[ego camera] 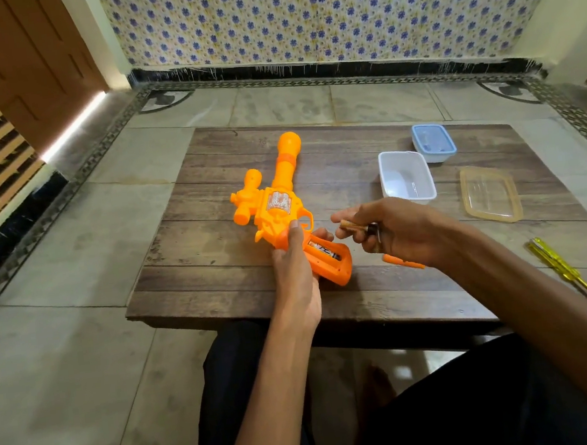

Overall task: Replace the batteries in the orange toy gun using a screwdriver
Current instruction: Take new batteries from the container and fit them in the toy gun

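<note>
The orange toy gun (275,202) lies flat on the low wooden table (364,280), barrel pointing away from me. Its grip has the battery compartment (326,253) uncovered, and one battery shows inside. My left hand (294,258) clasps the grip from the left, thumb on the body near the trigger. Just right of the grip, my right hand (392,231) pinches a battery (354,226) between thumb and fingers, with at least one more tucked in the palm. The orange compartment cover (402,262) rests on the table under my right wrist. A yellow screwdriver (561,270) lies near the table's right front edge.
An open white plastic box (405,176) stands right of the gun, with a closed blue-lidded box (433,142) behind it. A clear yellowish lid (490,193) lies further right. My legs are under the table's front edge; tiled floor surrounds it.
</note>
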`<state>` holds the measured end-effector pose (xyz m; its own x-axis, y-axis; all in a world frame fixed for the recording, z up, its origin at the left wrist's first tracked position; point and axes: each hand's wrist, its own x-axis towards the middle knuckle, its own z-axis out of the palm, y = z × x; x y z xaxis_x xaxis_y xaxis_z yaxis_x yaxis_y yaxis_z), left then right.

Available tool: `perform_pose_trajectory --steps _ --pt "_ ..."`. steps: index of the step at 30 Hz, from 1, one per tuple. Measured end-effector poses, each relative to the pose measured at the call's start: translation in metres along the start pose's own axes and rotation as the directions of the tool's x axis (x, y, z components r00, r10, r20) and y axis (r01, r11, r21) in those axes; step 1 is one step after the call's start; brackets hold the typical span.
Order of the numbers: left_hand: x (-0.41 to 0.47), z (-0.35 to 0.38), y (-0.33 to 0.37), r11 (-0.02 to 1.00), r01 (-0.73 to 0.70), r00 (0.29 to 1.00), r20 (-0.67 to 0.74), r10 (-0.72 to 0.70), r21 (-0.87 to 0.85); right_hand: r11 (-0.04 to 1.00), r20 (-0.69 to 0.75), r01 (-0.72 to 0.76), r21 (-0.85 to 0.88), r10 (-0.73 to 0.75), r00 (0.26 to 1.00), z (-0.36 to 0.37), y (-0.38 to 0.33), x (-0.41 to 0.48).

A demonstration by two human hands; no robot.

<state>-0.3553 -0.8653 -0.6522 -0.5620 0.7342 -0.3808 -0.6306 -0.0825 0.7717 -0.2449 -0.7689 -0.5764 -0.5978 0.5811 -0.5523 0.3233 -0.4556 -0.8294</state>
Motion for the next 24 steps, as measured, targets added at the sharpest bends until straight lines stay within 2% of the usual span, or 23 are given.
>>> perform_pose_trajectory --steps 1,3,6,7,8,10,14,20,24 --pt "0.0 0.001 0.001 1.0 0.001 1.0 -0.004 -0.001 0.002 0.985 -0.017 0.074 -0.157 -0.077 0.997 0.003 0.001 -0.003" --pt "0.001 0.0 0.001 1.0 0.015 1.0 0.002 -0.015 -0.011 0.849 0.033 0.218 -0.481 -0.231 0.972 0.012 0.003 -0.009" --pt "0.003 -0.001 0.003 0.993 0.075 0.997 0.031 -0.072 -0.089 0.44 0.17 0.367 -0.82 -0.425 0.889 0.026 0.007 -0.01" --pt "0.003 -0.001 0.003 0.99 0.089 0.996 0.035 -0.086 -0.113 0.325 0.207 0.387 -0.863 -0.47 0.858 0.031 0.008 -0.009" --pt "0.004 -0.001 0.004 0.987 0.096 0.995 0.038 -0.092 -0.132 0.257 0.241 0.409 -0.876 -0.503 0.83 0.036 0.009 -0.008" --pt "0.004 -0.002 0.004 0.98 0.113 0.993 0.05 -0.106 -0.164 0.209 0.28 0.44 -0.873 -0.524 0.804 0.043 0.012 -0.004" --pt "0.001 0.0 0.007 0.954 0.201 0.979 0.086 -0.186 -0.221 0.166 0.265 0.407 -0.898 -0.533 0.804 0.047 0.015 0.005" --pt "0.006 -0.003 0.013 0.938 0.233 0.972 0.076 -0.221 -0.255 0.056 0.329 0.432 -0.9 -0.562 0.759 0.041 0.006 0.002" --pt "0.005 -0.006 0.013 0.939 0.233 0.972 0.072 -0.222 -0.252 0.031 0.399 0.448 -0.893 -0.403 0.824 0.038 -0.007 -0.007"
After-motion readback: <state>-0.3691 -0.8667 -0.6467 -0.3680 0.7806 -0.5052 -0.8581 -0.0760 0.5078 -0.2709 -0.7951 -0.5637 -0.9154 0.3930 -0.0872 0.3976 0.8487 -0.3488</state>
